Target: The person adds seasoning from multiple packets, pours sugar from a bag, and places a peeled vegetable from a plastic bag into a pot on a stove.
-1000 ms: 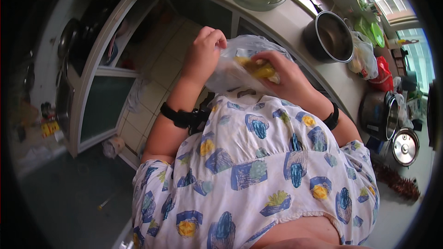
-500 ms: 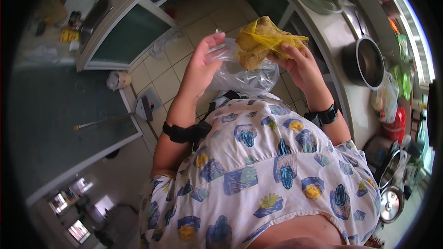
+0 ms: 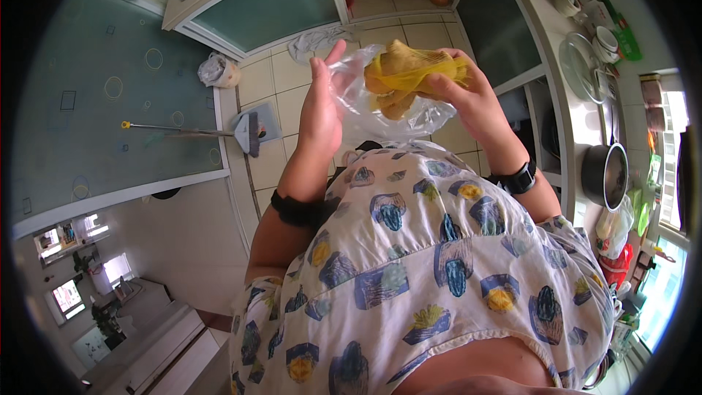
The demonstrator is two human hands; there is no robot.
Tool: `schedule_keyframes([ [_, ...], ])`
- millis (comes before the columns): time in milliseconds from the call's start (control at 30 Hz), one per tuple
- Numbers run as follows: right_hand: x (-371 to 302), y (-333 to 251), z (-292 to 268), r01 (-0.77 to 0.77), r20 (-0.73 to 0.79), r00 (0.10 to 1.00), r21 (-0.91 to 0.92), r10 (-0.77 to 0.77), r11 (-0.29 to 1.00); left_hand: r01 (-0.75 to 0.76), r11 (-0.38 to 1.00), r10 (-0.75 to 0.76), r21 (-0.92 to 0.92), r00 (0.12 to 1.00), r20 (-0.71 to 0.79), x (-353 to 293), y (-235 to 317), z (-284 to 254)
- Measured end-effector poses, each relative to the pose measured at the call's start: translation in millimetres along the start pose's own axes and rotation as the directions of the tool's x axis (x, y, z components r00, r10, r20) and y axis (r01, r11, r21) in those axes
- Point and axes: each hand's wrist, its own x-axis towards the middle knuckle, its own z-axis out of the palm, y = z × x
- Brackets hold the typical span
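My right hand [image 3: 468, 99] grips the gathered end of a yellow mesh bag [image 3: 431, 80], thumb pressed on the netting. Inside the netting are knobby tan lumps that look like ginger roots [image 3: 398, 62]. Around and below them spreads a clear plastic bag [image 3: 409, 121], its mouth toward my left hand. My left hand [image 3: 322, 106] stands upright with fingers stretched out, against the left edge of the plastic; whether part of the bag is hooked on it I cannot tell. Both hands are in front of my body, above the tiled floor.
At right runs a counter with a dark pot [image 3: 605, 175], a glass lid [image 3: 581, 66] and filled bags. A broom and dustpan [image 3: 252, 132] are on the floor at left, near a lined bin [image 3: 219, 71]. A cloth [image 3: 318, 42] lies before the low cabinets [image 3: 270, 11].
The mesh bag has shifted slightly left and down, over the plastic bag. My left hand's fingers have straightened upright. My view has turned, showing more of the left side and far cabinets.
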Motion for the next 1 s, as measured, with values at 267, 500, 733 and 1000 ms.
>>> schedule_keyframes([
  [267, 24, 3, 13, -0.023, 0.021, 0.999, -0.149, 0.027, 0.988, -0.165, 0.985, 0.171, -0.054, 0.974, 0.151, 1, 12, -15],
  [500, 37, -5, 20, -0.2, 0.077, 0.975, -0.13, 0.211, 0.971, -0.059, 0.972, 0.05, 0.226, 0.998, 0.044, 24, -9, -27],
  [733, 29, -20, -14, -0.198, 0.043, 0.978, -0.117, 0.204, 0.973, 0.202, 0.974, -0.219, 0.1, 0.95, 0.223, 35, -37, 27],
  [1000, -26, -41, -102, 0.133, -0.157, 0.922, -0.732, -0.355, 0.669, 0.312, 0.947, -0.322, 0.079, 0.924, 0.204, 40, -88, 93],
])
